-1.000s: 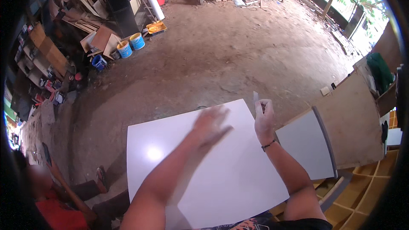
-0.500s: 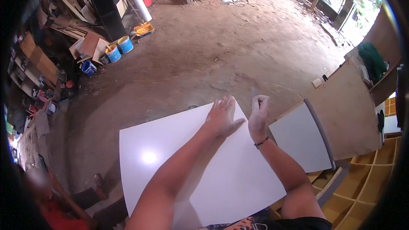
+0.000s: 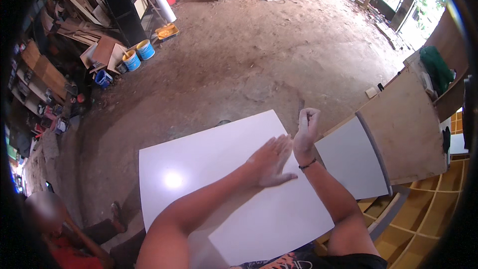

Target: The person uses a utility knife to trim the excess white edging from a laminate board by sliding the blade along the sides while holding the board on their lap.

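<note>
A white rectangular panel with a glossy face lies before me, reflecting a bright spot of light. My left hand, dusty and with fingers stretched out, rests on or just over its surface near the right edge. At that edge my right hand is closed around a thin, flat, greyish strip, whose tip sticks out beyond the fist. Most of the strip is hidden in the fingers, so its kind is not clear. A dark bracelet circles the right wrist.
At right stand a grey-white curved-edge panel, a plywood board and a wooden grid frame. A person in red sits at lower left. Paint buckets, a paint tray and scrap wood lie farther off on the dirt floor.
My left hand has slid from the panel's far corner nearer to me and right along the edge. The right hand has shifted slightly right, still closed on the strip.
</note>
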A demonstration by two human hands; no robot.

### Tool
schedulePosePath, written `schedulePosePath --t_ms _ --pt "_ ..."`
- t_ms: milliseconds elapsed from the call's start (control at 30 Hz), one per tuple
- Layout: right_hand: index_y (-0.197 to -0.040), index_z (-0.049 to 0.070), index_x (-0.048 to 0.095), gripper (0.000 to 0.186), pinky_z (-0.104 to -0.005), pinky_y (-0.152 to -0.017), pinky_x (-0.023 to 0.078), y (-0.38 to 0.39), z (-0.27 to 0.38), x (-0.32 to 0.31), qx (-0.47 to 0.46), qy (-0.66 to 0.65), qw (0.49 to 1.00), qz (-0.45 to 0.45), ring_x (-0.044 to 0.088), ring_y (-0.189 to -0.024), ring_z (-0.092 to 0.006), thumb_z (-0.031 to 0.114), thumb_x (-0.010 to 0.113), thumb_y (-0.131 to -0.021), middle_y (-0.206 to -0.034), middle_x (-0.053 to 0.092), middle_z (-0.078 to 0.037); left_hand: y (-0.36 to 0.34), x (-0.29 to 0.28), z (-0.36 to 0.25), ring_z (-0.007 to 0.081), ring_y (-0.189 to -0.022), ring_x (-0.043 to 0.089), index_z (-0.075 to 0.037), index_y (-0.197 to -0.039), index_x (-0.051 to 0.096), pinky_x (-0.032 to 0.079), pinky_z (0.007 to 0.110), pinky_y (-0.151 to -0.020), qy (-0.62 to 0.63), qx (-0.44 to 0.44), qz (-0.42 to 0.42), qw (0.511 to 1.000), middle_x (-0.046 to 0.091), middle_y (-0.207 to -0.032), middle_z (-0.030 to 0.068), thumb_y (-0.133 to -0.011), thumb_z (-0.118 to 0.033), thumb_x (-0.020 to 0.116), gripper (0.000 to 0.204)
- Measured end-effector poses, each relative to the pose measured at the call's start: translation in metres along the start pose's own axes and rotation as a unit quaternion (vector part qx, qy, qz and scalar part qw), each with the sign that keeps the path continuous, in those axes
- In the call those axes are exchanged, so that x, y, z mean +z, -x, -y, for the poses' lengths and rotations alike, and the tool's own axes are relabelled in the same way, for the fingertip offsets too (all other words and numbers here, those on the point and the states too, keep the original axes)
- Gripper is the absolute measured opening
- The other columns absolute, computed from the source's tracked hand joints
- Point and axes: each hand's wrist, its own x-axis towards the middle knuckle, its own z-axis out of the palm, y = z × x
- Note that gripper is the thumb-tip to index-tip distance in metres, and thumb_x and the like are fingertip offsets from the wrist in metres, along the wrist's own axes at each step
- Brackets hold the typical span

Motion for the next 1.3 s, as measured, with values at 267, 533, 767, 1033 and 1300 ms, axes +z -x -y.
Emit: schedulePosePath --t_ms 267,533,767,1033,1300 --pt "-0.11 0.009 0.061 0.01 -0.0243 -0.068 0.04 -0.003 0.011 0.0 0.129 -0.057 0.99 0.024 0.045 -0.075 -0.0055 0.015 0.059 -0.117 -0.089 0.052 0.004 0.122 0.019 -0.103 0.0467 -0.169 0.024 -0.003 -0.176 0.025 0.024 0.06 -0.137 0.084 0.155 0.05 0.983 0.021 -0.183 0.0277 -0.107 -0.069 0.056 0.1" --pt "-0.105 0.01 0.066 0.012 -0.0247 -0.064 0.043 -0.012 -0.004 -0.007 0.304 -0.07 0.949 0.045 0.056 -0.073 -0.0075 0.02 0.067 -0.112 -0.089 0.06 0.002 0.197 -0.055 0.089 0.0408 -0.16 0.042 -0.009 -0.16 0.057 0.035 0.056 -0.132 -0.005 -0.348 -0.163 0.923 0.048 -0.17 0.0224 -0.104 -0.047 0.074 0.07" --pt "-0.103 0.008 0.072 0.013 -0.035 -0.075 0.056 -0.01 -0.07 -0.047 0.464 -0.143 0.874 -0.011 0.068 -0.082 -0.0177 0.017 0.067 -0.111 -0.093 0.068 0.001 0.341 -0.096 0.203 0.0363 -0.147 0.06 0.009 -0.149 0.066 0.044 0.045 -0.126 0.159 -0.724 -0.194 0.642 0.065 -0.155 0.0283 -0.104 -0.071 0.063 0.091" --pt "-0.107 -0.002 0.076 0.03 -0.0427 -0.079 0.059 -0.002 -0.188 -0.086 0.138 0.245 0.933 0.226 0.076 -0.092 -0.0251 0.026 0.066 -0.109 -0.103 0.078 -0.013 0.374 -0.033 0.219 0.029 -0.139 0.065 0.003 -0.155 0.06 0.051 0.044 -0.119 0.584 -0.348 -0.359 0.64 0.068 -0.151 0.0173 -0.12 -0.055 0.045 0.07" --pt "-0.091 0.008 0.084 0.043 -0.0526 -0.079 0.059 -0.011 -0.121 -0.077 -0.009 0.41 0.821 0.398 0.077 -0.093 -0.0448 0.047 0.068 -0.098 -0.092 0.078 -0.024 0.37 -0.047 0.205 0.028 -0.145 0.059 0.004 -0.158 0.057 0.046 0.045 -0.124 0.571 -0.302 -0.375 0.665 0.063 -0.157 0.0186 -0.121 -0.054 0.042 0.07"
